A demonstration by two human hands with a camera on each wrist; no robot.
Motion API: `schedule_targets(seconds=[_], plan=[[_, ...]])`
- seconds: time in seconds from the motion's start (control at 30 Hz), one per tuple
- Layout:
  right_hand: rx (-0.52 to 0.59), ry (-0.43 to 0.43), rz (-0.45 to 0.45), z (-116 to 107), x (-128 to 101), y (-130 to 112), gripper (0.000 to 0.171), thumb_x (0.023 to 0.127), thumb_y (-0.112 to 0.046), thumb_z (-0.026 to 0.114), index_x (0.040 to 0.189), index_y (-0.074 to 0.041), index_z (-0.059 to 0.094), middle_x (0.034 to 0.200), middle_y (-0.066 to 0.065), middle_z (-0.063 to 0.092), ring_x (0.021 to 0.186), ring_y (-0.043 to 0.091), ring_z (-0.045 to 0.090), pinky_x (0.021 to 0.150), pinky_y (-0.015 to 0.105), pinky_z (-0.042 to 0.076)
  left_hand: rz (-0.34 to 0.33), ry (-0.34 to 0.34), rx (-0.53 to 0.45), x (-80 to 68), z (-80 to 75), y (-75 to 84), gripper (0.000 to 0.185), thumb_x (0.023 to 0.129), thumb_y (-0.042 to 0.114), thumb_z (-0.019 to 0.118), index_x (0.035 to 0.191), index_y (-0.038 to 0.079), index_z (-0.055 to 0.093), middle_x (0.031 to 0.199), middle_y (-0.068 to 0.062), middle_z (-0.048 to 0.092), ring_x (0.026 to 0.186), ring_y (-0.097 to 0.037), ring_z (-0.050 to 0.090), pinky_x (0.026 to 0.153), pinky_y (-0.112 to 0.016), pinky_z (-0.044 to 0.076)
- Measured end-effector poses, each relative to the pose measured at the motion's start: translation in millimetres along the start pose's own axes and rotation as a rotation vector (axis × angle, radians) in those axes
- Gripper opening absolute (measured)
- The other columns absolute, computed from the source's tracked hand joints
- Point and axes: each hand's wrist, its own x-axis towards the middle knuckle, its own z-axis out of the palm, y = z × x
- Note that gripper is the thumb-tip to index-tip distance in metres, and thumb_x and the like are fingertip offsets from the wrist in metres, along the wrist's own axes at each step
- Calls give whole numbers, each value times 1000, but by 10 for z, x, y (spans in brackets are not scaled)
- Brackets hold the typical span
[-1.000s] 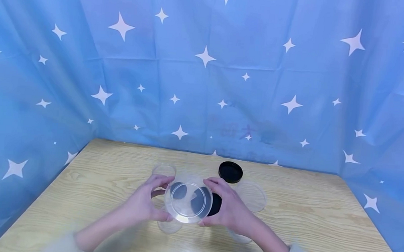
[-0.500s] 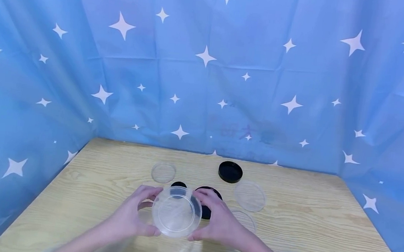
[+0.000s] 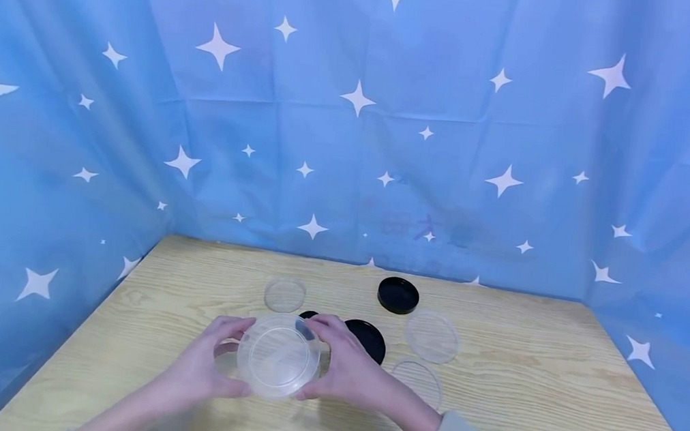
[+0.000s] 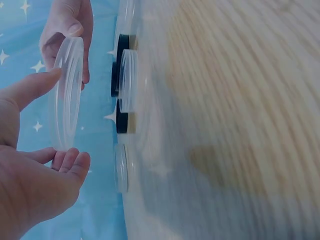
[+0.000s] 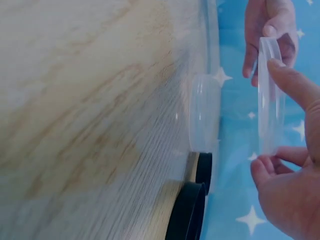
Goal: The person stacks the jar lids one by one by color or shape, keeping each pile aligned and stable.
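Both hands hold a clear round plastic lid (image 3: 279, 360) above the table, its ringed face turned up toward the head camera. My left hand (image 3: 199, 360) grips its left edge between thumb and fingers. On the opposite edge, my right hand (image 3: 347, 366) holds it the same way. Seen edge-on in the left wrist view, the lid (image 4: 67, 100) is shallow and raised off the wood. The right wrist view also shows the lid (image 5: 270, 105) between thumb and fingers.
Beyond the hands lie a black lid (image 3: 398, 295), another black lid (image 3: 371, 341) and a smaller black one (image 3: 308, 314), partly hidden. Clear discs lie at the back left (image 3: 284, 296), right (image 3: 431, 337) and near the right forearm (image 3: 419, 381). A blue star-patterned curtain (image 3: 351, 141) encloses the table (image 3: 540, 383).
Both hands have carried the clear lid to the left and somewhat toward the person, uncovering more of the black lids and clear discs. The grip on its edges is unchanged.
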Motion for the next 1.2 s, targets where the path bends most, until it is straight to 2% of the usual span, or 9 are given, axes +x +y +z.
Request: schedule_targets(seconds=[0.17,0.3,0.4,0.53,0.63,0.87,1.03,1.13,1.2], plan=[[-13,-13,-7,41,11,-15,98,56,-37,90,139,-10,45,138,-6,40,119,14,44,98,39,41,22,16,35,-59,-3,-27,89,53,2,88,131,-7,46,119,-17,46,105,-24,47,93,-32,48],[-41,-21,-16,60,-78,-31,99,55,-37,90,139,-10,46,139,-1,40,122,16,42,101,39,39,17,31,97,-170,80,5,90,52,4,89,131,-6,48,118,-13,47,104,-19,49,92,-30,48],[-55,-29,-32,93,-185,-35,99,55,-38,90,138,-8,46,137,0,41,123,16,41,102,36,39,-13,26,144,-279,166,31,90,52,8,90,131,-4,48,118,-10,47,104,-18,51,91,-32,48],[-76,-36,-59,146,-338,-43,98,55,-41,90,137,-8,47,136,-1,41,123,16,42,101,35,40,-95,6,220,-409,253,67,91,53,18,90,133,5,49,120,1,47,104,-11,54,93,-34,46],[-91,-42,-69,169,-441,-50,98,55,-44,89,137,-9,48,135,-1,42,122,16,43,100,36,41,-96,4,255,-476,301,79,89,53,25,91,131,7,51,120,4,47,102,-9,55,92,-33,46],[-101,-90,-83,146,-629,-6,93,63,-52,83,136,-5,48,134,3,41,121,20,43,96,37,44,19,-13,190,-551,420,25,90,56,41,89,128,2,52,118,-3,50,100,-10,53,86,-31,51],[-50,-96,-133,148,-723,73,91,67,-52,81,136,-3,47,132,7,42,119,17,42,94,32,45,168,-42,163,-576,476,-109,89,59,38,89,129,0,50,115,-6,51,98,-10,54,80,-29,52],[-29,-99,-163,171,-774,116,90,69,-52,80,135,-2,47,131,7,43,118,16,42,92,29,45,210,-60,172,-593,492,-157,83,63,35,88,129,2,51,115,-5,53,98,-11,55,78,-29,52],[-29,-100,-178,193,-804,140,88,70,-51,79,135,-2,47,130,7,43,117,15,43,92,28,45,204,-83,156,-609,485,-172,79,66,33,86,129,3,51,116,-4,53,98,-11,56,78,-29,52]])
